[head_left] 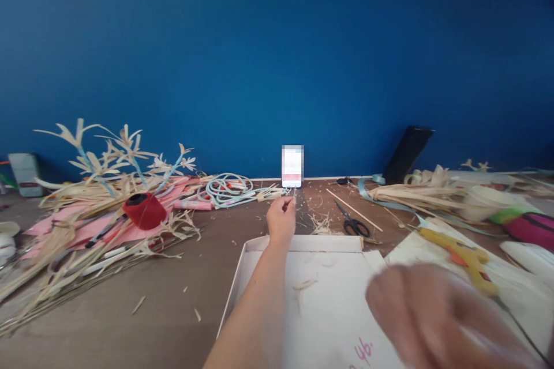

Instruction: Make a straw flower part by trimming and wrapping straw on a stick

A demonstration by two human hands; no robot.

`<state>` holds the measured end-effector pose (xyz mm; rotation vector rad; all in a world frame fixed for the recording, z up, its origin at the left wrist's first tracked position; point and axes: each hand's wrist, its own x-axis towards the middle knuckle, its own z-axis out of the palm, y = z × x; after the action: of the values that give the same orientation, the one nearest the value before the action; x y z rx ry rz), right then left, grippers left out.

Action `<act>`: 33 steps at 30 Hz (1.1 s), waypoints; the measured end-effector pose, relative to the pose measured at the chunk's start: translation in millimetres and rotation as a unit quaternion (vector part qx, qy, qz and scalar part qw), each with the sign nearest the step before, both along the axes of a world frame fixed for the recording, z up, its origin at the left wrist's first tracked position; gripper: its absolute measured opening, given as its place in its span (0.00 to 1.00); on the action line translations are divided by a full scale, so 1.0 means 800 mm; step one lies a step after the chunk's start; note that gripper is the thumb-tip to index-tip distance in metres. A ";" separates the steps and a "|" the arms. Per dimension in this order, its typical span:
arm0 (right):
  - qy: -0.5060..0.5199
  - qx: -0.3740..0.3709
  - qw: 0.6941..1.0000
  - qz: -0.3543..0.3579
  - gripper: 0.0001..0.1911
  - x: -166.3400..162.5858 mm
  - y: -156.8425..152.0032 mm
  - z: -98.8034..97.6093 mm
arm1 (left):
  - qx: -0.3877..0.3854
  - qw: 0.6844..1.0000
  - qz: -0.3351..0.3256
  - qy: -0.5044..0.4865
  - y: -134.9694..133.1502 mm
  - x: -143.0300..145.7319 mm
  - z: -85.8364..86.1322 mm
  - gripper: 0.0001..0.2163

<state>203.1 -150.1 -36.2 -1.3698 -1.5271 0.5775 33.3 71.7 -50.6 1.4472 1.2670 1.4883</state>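
My left hand (280,220) reaches forward over the far edge of a shallow white cardboard box (329,288), just in front of an upright phone (292,166). Its fingers are curled together, thumb against fingertips; whatever they pinch is too small to make out. Close to the camera at the lower right, my right hand (437,311) is smeared by motion, above the box's right side, and its fingers cannot be read. A few pale fibre scraps (305,285) lie in the box, which has pink handwriting near the bottom.
Dried-leaf flowers (130,150) and a red pincushion-like object (145,211) crowd the left. Pale blue cord (229,190) lies coiled behind. Black scissors (355,225) and a thin stick (355,210) are beyond the box. On the right sits a yellow glue gun (465,259).
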 end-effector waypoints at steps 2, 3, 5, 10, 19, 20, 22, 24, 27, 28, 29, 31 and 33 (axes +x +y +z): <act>-0.038 -0.073 0.997 0.008 0.10 -0.017 0.048 0.051 | -0.001 1.000 -0.004 -0.005 0.000 0.000 0.000 0.11; -0.070 -0.109 0.991 0.014 0.09 -0.025 0.069 0.069 | -0.001 1.000 -0.005 -0.007 0.000 0.000 0.000 0.11; -0.165 -0.125 0.978 -0.003 0.08 -0.037 0.098 0.088 | -0.005 1.000 -0.006 -0.006 0.000 0.000 0.000 0.11; -0.363 -0.171 0.915 -0.040 0.11 -0.040 0.116 0.063 | -0.009 1.000 -0.005 0.009 0.001 0.000 0.001 0.11; -0.455 -0.181 0.872 -0.013 0.09 -0.049 0.118 0.038 | 0.000 1.000 -0.001 0.015 0.001 0.001 0.001 0.11; -0.455 -0.176 0.873 -0.008 0.10 -0.049 0.117 0.037 | -0.001 1.000 -0.001 0.014 0.001 0.001 0.000 0.11; -0.439 -0.170 0.882 0.004 0.10 -0.047 0.115 0.041 | -0.005 1.000 -0.001 0.013 0.002 0.002 -0.001 0.10; -0.396 -0.167 0.903 0.016 0.09 -0.043 0.113 0.051 | -0.007 1.000 -0.001 0.014 0.003 0.002 -0.002 0.10; -0.269 -0.151 0.951 0.026 0.07 -0.040 0.121 0.078 | -0.012 1.000 -0.001 0.015 0.005 0.003 -0.003 0.10; -0.214 -0.141 0.966 0.017 0.07 -0.040 0.128 0.088 | -0.013 1.000 -0.003 0.016 0.005 0.003 -0.002 0.10; -0.157 -0.131 0.979 0.003 0.08 -0.042 0.137 0.096 | -0.013 1.000 -0.005 0.017 0.004 0.003 -0.002 0.10; -0.029 -0.115 0.992 -0.034 0.10 -0.048 0.160 0.104 | -0.012 1.000 -0.010 0.016 0.003 0.002 0.000 0.11; 0.141 -0.109 0.983 -0.042 0.13 -0.057 0.188 0.097 | -0.010 1.000 -0.011 0.011 0.002 0.001 0.003 0.11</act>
<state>157.4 0.1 41.7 -1.4392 -1.1989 0.8659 33.9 73.1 -48.3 1.4640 1.2716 1.4437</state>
